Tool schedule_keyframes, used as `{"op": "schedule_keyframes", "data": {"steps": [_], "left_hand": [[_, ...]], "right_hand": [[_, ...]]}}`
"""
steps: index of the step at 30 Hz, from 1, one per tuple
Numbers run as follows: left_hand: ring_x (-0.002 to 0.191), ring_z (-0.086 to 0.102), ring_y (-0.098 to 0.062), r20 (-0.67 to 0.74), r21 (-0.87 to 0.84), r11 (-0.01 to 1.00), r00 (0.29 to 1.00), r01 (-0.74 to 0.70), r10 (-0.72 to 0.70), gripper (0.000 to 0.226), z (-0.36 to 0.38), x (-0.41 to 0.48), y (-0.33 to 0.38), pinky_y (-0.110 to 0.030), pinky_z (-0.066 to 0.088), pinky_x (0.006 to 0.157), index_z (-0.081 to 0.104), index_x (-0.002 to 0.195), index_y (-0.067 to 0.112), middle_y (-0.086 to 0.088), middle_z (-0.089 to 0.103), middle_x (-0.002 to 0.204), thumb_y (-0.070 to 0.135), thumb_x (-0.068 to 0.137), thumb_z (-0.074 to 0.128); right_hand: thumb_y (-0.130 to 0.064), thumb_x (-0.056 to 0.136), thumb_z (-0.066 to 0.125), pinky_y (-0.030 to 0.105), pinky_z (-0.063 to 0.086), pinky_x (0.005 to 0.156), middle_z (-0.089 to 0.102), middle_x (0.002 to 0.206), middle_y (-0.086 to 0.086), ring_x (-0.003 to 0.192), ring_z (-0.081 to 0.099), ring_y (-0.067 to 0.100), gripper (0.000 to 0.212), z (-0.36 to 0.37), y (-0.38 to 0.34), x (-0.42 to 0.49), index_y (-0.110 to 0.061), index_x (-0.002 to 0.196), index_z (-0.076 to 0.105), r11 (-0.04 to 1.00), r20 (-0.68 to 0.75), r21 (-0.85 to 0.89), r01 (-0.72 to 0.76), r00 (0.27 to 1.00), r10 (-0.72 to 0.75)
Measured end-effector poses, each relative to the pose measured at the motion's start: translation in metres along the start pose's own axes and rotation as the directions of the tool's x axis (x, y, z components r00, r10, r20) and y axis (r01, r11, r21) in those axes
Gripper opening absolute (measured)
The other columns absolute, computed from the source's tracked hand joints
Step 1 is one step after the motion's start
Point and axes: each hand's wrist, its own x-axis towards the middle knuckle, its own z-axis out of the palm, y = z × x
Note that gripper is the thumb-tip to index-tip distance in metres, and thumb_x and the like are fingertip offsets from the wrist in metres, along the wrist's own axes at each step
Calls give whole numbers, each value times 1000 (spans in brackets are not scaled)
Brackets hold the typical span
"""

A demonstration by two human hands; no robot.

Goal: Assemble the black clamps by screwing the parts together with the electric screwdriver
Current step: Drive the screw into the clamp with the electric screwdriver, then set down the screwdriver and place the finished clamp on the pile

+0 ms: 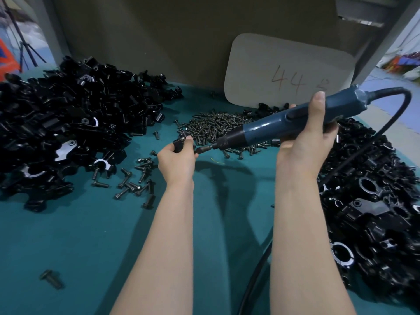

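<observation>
At the teal counter (91, 235): clamp assy underway.
L hand (176, 159) pinches clamp part (180, 143); R hand (304, 142) grips electric screwdriver (261, 128), bit just beside part.

Your single head camera faces forward and down, close over the teal table (91, 235). Far corners seem blurred.

Handwritten "44" stands on the grey card (288, 71).
</observation>
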Motion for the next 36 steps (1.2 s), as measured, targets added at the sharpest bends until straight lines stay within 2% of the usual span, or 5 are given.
{"op": "schedule_keyframes", "data": {"steps": [6, 11, 14, 17, 36], "left_hand": [[67, 65, -19, 0, 9, 1000, 1000, -3, 3, 22, 0, -1, 0, -38, 56, 89, 59, 73, 14, 2, 63, 76, 24, 90, 68], [66, 63, -20, -29, 1, 1000, 1000, -7, 7, 23, -2, 1, 1, -39, 56, 89, 58, 72, 14, 2, 62, 72, 24, 91, 66], [66, 63, -21, -37, -10, 1000, 999, -2, 1, 23, -2, 1, 2, -40, 56, 90, 59, 72, 13, 2, 62, 69, 23, 91, 66], [70, 63, -24, -28, -12, 1000, 1000, 1, -1, 24, -1, 0, 1, -42, 55, 91, 59, 72, 13, 2, 61, 66, 24, 91, 66], [64, 62, -18, -4, 7, 999, 999, -31, 31, 25, 1, 0, -1, -40, 57, 87, 58, 71, 13, 2, 60, 72, 24, 91, 66]], "right_hand": [[-27, 94, 59, 35, 56, 84, 60, 114, 5, 88, 67, 20, 43, 1, 2, 1, -14, 132, 44, 997, 0, 5, -78, 997, 78], [-27, 96, 54, 43, 49, 98, 58, 119, 4, 114, 61, 26, 59, 4, 9, 2, -24, 147, 23, 983, 156, -120, -138, 975, 156], [-23, 93, 59, 42, 50, 98, 66, 99, 6, 103, 66, 25, 36, 3, 10, 1, -9, 124, 46, 976, 172, -206, -67, 980, 103], [-24, 93, 60, 37, 53, 92, 66, 91, 3, 89, 69, 19, 21, 3, 12, -2, -12, 106, 50, 962, 157, -272, 21, 987, 23], [-26, 95, 57, 37, 55, 89, 60, 103, 9, 87, 69, 21, 28, 3, 13, -2, -9, 115, 46, 986, 64, -169, 0, 998, 10]]}}
